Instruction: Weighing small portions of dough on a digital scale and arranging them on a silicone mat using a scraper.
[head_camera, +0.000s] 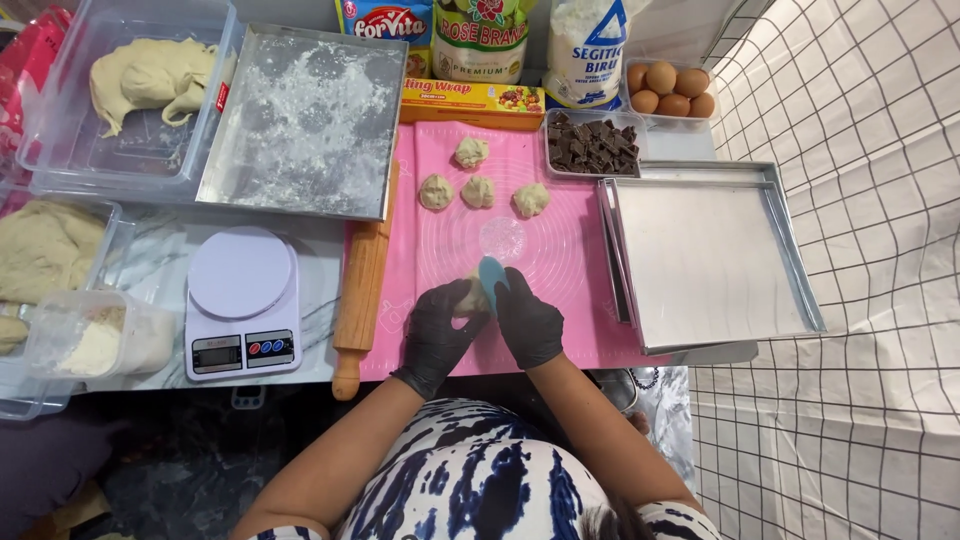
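Note:
Both my hands wear black gloves and meet over the near part of a pink silicone mat (560, 250). My left hand (440, 325) cups a pale lump of dough (472, 296). My right hand (527, 320) grips a light-blue plastic scraper (491, 272) pressed against that lump. Several small dough portions (478, 190) lie farther up the mat, with one more dough portion (471, 151) behind them. A faint floury ring marks the mat's middle.
A wooden rolling pin (362, 285) lies left of the mat beside a white kitchen scale (243, 300). Floured metal tray (305, 120) and dough tubs (130, 95) sit at the back left. Empty metal trays (705, 255) stand right; chocolate chunks (592, 145), eggs (670, 88) and packages behind.

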